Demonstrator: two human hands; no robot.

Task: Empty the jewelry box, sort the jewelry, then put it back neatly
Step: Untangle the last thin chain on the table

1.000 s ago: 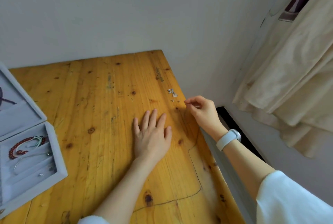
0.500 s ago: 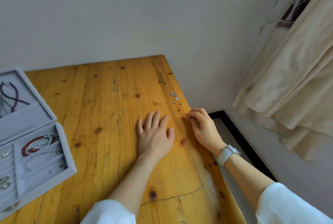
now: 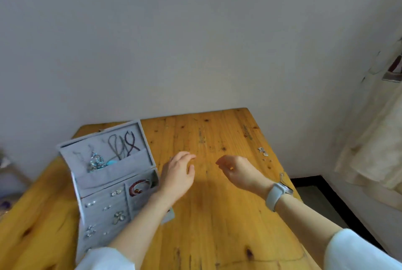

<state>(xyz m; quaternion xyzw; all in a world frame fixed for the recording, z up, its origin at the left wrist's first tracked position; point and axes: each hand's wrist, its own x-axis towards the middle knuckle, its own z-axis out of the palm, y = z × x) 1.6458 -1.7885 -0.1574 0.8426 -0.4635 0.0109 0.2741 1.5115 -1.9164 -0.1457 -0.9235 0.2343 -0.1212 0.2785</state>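
Note:
An open grey jewelry box [image 3: 113, 172] stands on the left of the wooden table [image 3: 217, 215]. Its raised lid holds several necklaces [image 3: 125, 145] and a blue-silver piece [image 3: 96, 162]. The base shows a red bead bracelet [image 3: 139, 187] and several small earrings [image 3: 118, 216] in slots. My left hand [image 3: 178, 174] hovers just right of the box, fingers apart and empty. My right hand [image 3: 237, 169] hovers mid-table, fingers loosely curled with nothing seen in them. A few small silver pieces [image 3: 262, 151] lie near the table's right edge.
A plain wall runs along the table's far edge. On my right wrist sits a pale watch [image 3: 275, 195]. Past the table's right edge the floor drops away, and a cream curtain [image 3: 380, 150] hangs there. Blurred items sit at the far left.
Both hands have lifted off the table and shifted left, away from the silver pieces and toward the box. The view has swung left, bringing the whole box in.

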